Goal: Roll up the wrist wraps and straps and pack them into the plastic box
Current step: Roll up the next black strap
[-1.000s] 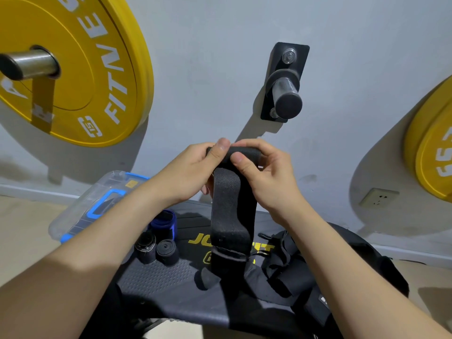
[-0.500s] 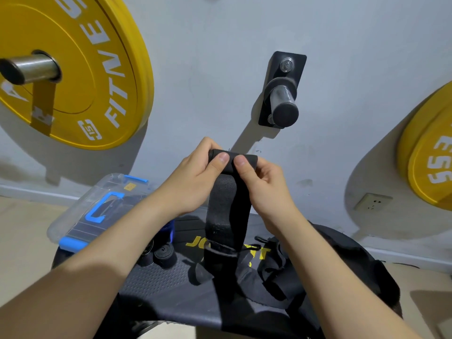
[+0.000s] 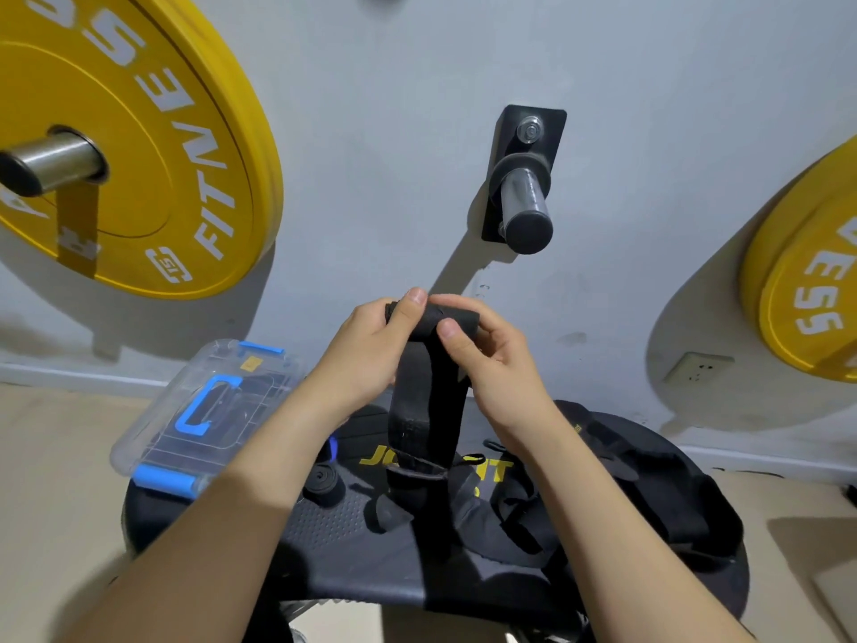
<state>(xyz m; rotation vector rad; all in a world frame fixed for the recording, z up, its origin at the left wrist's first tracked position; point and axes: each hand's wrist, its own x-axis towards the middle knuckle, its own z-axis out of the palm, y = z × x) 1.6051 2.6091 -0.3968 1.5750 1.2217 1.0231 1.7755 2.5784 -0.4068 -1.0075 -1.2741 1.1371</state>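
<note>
Both hands hold a black wrist wrap [image 3: 424, 406] up in front of me; its top end is rolled into a small coil between my fingers and the rest hangs down to the bench. My left hand [image 3: 366, 359] pinches the coil's left end with the thumb on top. My right hand [image 3: 487, 359] grips its right end. A clear plastic box [image 3: 162, 429] with blue latches and handle sits closed at the bench's left end. A rolled black wrap [image 3: 324, 484] lies beside it, and a blue one [image 3: 332, 450] is mostly hidden behind my left forearm.
A pile of loose black straps [image 3: 603, 503] lies on the right side of the black padded bench [image 3: 343, 536]. Yellow weight plates [image 3: 139, 146] [image 3: 807, 290] hang on the wall left and right, with a bare black peg [image 3: 524, 197] between them.
The coil at the top of the wrap has grown a little thicker as my fingers turned it, and the hanging part is shorter. My view has tilted slightly.
</note>
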